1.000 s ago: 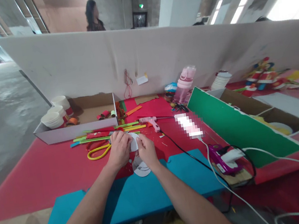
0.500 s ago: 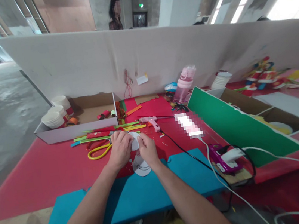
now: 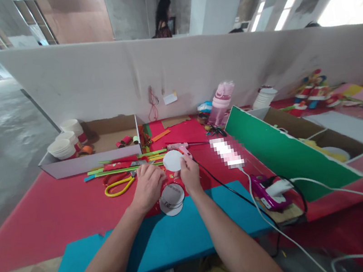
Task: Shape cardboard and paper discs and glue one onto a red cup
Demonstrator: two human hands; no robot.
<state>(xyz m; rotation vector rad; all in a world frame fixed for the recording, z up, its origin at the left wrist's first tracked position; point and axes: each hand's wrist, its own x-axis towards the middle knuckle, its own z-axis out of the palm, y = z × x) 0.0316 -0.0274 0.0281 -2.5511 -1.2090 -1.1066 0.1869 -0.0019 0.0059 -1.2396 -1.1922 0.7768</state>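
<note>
My right hand pinches the right edge of a white paper disc, held up above the red tabletop. My left hand is beside it, apart from the disc, its fingers bent together; whatever they hold, if anything, is hidden. Between my wrists lie overlapping round discs with dark print, at the edge of a blue board. Yellow-handled scissors lie left of my left hand. Behind the held disc is a pink glue gun, partly covered.
Coloured strips lie in front of a shallow box with paper cups. Behind stands a pink bottle. A green-sided box, purple power strip and loose cables are to the right. A white partition closes the back.
Both hands had been at the white disc; my left hand has come away, and the disc now faces up in my right hand. More of the printed discs shows. A person behind the partition moved right.
</note>
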